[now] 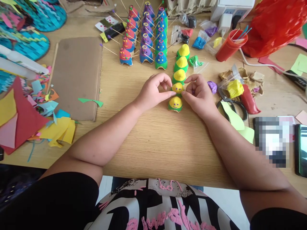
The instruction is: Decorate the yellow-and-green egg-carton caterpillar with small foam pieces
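Observation:
A row of yellow-topped green egg-carton cups (179,75) runs away from me on the wooden table. The nearest cup (176,103) has two purple eyes and a thin curved mouth. The second cup (177,87) shows purple eyes, and its lower front lies between my thumb tips. My left hand (157,88) is at its left side, fingers curled, thumb against the cup's front. From the right, my right hand (198,94) meets the same cup with thumb and forefinger pinched. Anything small between the fingertips is too tiny to make out.
Finished cup rows in red (126,56), purple (145,52) and blue (161,57) stand behind, with sticks poking outward. Cardboard (75,78) and paper scraps (59,129) lie left. Purple clay (212,87), scissors (231,102), a red cup (231,46) and a phone (301,150) are right.

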`<state>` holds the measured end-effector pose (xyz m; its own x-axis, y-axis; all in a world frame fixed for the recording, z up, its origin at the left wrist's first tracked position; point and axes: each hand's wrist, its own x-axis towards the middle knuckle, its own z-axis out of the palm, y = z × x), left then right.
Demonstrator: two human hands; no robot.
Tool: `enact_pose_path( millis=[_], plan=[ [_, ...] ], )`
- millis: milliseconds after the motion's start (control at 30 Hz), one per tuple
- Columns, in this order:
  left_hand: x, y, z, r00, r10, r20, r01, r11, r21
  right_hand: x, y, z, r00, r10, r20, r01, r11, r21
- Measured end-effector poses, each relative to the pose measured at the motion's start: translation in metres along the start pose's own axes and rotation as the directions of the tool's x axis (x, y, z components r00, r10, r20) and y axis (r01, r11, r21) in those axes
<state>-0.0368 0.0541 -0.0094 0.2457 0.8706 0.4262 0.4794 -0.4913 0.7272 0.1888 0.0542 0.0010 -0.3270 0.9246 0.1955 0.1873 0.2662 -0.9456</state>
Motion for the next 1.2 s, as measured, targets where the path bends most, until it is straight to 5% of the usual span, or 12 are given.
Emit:
enact_pose_path(
  millis=[433, 1200],
  plan=[
    [0.0009, -0.0030, 0.0066, 0.996, -0.026, -0.081, 0.024, 0.999, -0.036, 0.0006, -0.0047, -0.0002, 1.000, -0.002, 0.019, 0.001, 0.998, 0.058],
    [0.0022, -0.0047, 0.0022, 1.000, 0.000, -0.020, -0.002, 0.995, -0.102, -0.0017, -0.0060, 0.0006, 0.999, 0.045, -0.009, -0.045, 0.999, -0.028]
  ],
)
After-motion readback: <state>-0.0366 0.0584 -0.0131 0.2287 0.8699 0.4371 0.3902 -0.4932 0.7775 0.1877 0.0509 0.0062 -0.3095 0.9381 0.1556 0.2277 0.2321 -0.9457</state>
